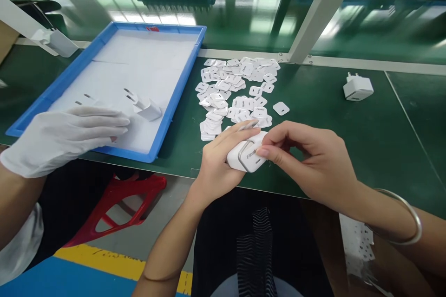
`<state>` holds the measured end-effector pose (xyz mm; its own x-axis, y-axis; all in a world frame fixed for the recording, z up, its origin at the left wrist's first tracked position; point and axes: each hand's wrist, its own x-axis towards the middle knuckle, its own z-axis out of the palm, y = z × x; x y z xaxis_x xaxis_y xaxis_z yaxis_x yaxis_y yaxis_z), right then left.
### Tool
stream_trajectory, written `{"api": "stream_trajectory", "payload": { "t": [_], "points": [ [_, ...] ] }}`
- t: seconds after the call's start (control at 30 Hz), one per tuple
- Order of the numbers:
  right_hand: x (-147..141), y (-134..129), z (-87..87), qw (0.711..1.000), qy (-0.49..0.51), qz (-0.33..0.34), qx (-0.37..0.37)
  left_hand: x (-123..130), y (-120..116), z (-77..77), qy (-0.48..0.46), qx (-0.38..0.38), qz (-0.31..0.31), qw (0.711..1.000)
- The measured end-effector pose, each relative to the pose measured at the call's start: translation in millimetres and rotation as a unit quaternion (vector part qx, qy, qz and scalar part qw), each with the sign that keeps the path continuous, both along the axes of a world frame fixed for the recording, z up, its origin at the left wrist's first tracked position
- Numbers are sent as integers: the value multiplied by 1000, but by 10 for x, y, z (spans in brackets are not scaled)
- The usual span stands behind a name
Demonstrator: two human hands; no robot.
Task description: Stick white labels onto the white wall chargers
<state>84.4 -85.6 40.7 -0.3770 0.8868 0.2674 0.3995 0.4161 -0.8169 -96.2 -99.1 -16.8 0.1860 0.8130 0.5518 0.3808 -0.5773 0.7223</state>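
A white charger [245, 154] with a grey ring line and printed lettering lies in my left hand [219, 160], whose fingers wrap round it near the table's front edge. My right hand [310, 160] pinches at the charger's right upper edge, thumb and index finger on its printed end face; anything thin between them is too small to make out. Thin white pieces show by my left fingertips. Just behind my hands, many white rounded-square plates [240, 95] lie in a loose pile, with one plate [280, 108] apart on the right.
A blue tray [176, 97] on the left holds a white charger [148, 109]; a co-worker's gloved hand [76, 134] reaches over it. Another charger [357, 88] stands at the right. A metal post [324, 14] rises behind. A red stool [121, 204] is below left.
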Motion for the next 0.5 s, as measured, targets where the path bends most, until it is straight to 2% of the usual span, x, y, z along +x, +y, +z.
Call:
{"api": "stream_trajectory", "payload": {
  "t": [0.5],
  "points": [
    [54,7,66,997,-10,24,-71,-7,-19,-20,53,45,-9,998]
  ]
}}
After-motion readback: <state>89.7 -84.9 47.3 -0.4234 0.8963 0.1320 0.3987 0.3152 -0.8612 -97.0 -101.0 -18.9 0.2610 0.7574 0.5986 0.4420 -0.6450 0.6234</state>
